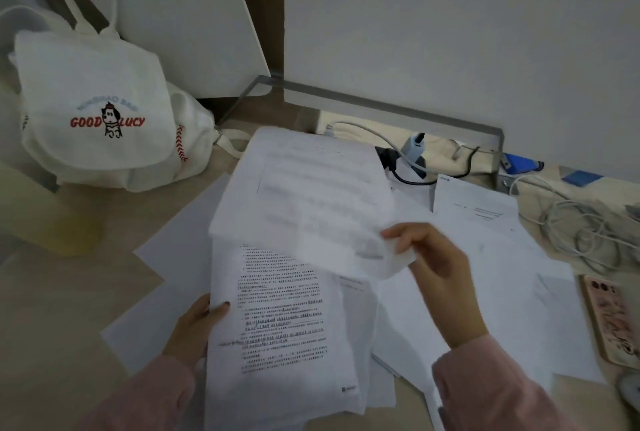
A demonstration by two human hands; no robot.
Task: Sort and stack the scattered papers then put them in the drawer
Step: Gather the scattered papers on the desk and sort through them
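- White wall fills 12 to 2 o'clock; a white panel leans at 11, with a dark brown strip between them.
- Light wood desk, bare patch at 8–9 o'clock; a metal-edged cable trough runs along its back edge at 1 o'clock.
- Scattered papers cover the desk from centre out to 3–4 o'clock, overlapping, mostly white sheets, some printed.
- White canvas bag printed "GOOD LUCY" stands at 10 o'clock, against the panel.
- Printed sheet stack at 6 o'clock, text side up, left hand clamped on its left edge, thumb on top.
- Blurred sheet at centre, lifted above the stack, right hand pinching its lower right corner.
- Pink sleeves on both wrists at 5 and 7 o'clock.
- Coiled white cable at 3 o'clock; plugs and a black lead sit in the trough.
- Phone in a pink patterned case at 4 o'clock, just beside the papers.
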